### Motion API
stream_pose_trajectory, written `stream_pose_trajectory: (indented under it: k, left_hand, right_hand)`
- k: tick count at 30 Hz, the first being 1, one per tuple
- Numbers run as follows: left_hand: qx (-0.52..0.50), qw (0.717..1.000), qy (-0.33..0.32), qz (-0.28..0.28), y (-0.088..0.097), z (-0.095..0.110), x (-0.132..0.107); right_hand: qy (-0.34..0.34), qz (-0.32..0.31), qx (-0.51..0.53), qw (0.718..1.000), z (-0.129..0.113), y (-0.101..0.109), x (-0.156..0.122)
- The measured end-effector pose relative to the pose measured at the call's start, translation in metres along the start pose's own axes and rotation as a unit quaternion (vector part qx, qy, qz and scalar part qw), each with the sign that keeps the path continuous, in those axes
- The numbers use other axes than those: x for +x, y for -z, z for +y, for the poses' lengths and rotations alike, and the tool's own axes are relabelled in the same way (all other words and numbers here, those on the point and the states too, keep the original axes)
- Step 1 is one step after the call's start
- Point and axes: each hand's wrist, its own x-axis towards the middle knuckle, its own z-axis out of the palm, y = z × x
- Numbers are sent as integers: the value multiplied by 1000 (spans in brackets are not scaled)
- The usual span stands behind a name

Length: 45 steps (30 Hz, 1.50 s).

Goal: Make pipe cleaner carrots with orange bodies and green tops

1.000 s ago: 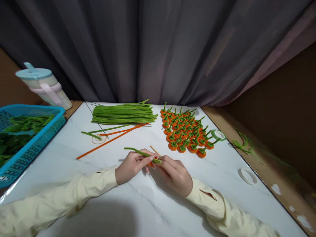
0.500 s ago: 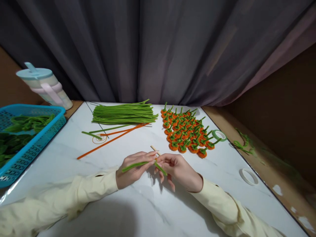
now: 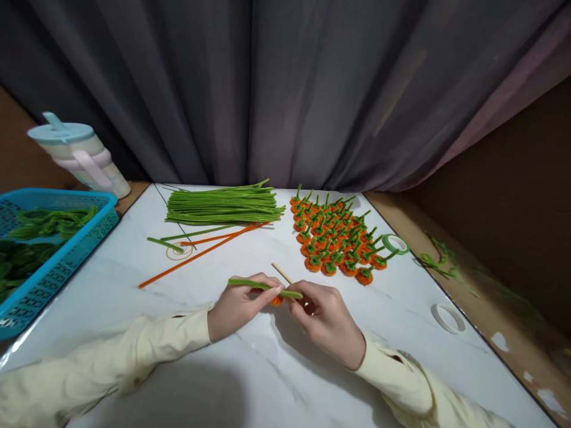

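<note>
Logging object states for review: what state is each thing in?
Held green chenille stem: nearly straight, in left fingers
Wooden stick: partly hidden by right hand
Orange piece: mostly hidden
Green chenille bundle: lying loosely aligned
Orange chenille stems: lying loose
Green-stemmed orange pieces: clustered, stems mostly up
Blue basket: uncovered, partly filled
Tumbler: lid on
Green tape roll: beside cluster
White ring: lying flat
Curtain: closed
</note>
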Motion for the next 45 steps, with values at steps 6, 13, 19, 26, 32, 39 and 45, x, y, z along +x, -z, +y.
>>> stream_pose_trajectory:
  k: [6,13,19,26,32,39,45]
  left_hand:
    - [-141,969,191,-73,5,12,10]
    - [-147,916,307,-214,19,23,19]
    - [293,954,-60,-7,32,48,8]
    - [347,906,-212,-118,12,46,0]
    - [353,906,-221,-77,7,37,0]
    - [368,880,-301,3,8,30,2]
    - [349,902,-253,7,9,22,3]
  right_hand:
    - [169,18,-167,971,5,-2,-10]
    - [98,-37,-111,988,-3,12,-5]
    - [-122,-74,80,987,-5,19,6]
    - [-147,-68,176,971,-11,7,0]
    - [-148,-31,155,976,-21,7,-2]
    - [-185,-24,232,955,-16,7,0]
    - [-19,22,82,996,-9,5,-3]
